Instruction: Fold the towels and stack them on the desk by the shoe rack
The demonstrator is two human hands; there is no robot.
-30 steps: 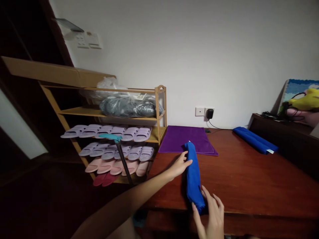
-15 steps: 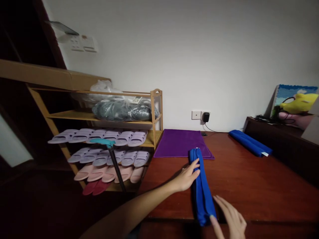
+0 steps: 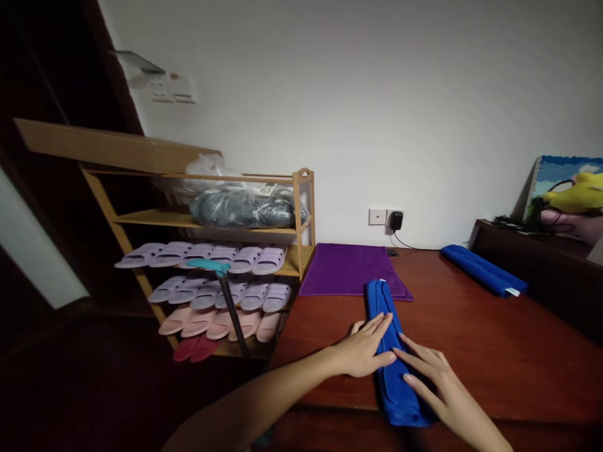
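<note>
A blue cloth [image 3: 400,395], folded into a long narrow strip, lies lengthwise on the brown wooden table, its near end by the front edge. My left hand [image 3: 365,348] rests on its left side with the fingers stretched out flat across the middle. From the right, my right hand [image 3: 431,370] touches the cloth with its fingers spread. Past the far end of the strip a purple cloth [image 3: 351,270] is spread flat. Another folded blue cloth [image 3: 483,270] with a white tag lies at the back right.
Left of the table [image 3: 494,358] stands a wooden shoe rack [image 3: 301,232] with several rows of slippers and plastic-wrapped bundles. A stick with a turquoise handle [image 3: 210,267] leans before it. A black charger [image 3: 396,220] is plugged into the wall; a dark raised ledge borders the right.
My right hand has moved up from the cloth's near end to its right side. My left hand has shifted slightly nearer and flattened onto the cloth. The strip looks flatter and wider.
</note>
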